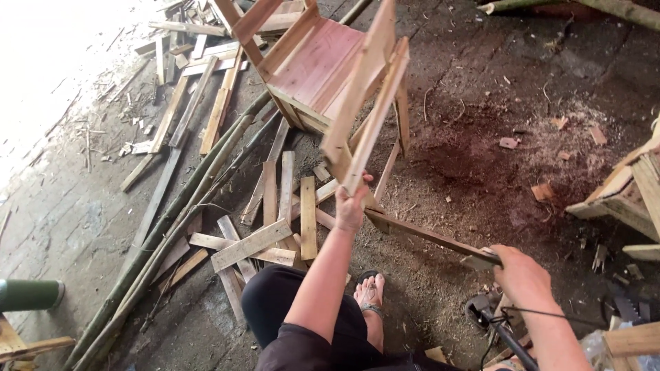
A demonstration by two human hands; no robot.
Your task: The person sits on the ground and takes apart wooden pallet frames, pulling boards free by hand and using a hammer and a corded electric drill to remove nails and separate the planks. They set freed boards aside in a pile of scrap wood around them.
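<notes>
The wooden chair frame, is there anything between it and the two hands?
Nothing visible. The left hand already grips the wooden chair frame by the end of one leg, holding it tilted above the floor. The right hand holds a long wooden slat that runs up to the frame's base.

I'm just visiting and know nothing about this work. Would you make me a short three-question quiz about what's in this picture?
1. True or false: the left hand grips a leg of the small pale wooden chair.
2. What does the right hand hold?
A. a green bamboo pole
B. one end of a long thin wooden slat
C. a hammer
3. Fill in: the person's sandalled foot rests on the dark ____ floor.

Key:
1. True; the chair is tipped, its seat facing the camera.
2. B
3. Dirt, strewn with sawdust and wood scraps.
</notes>
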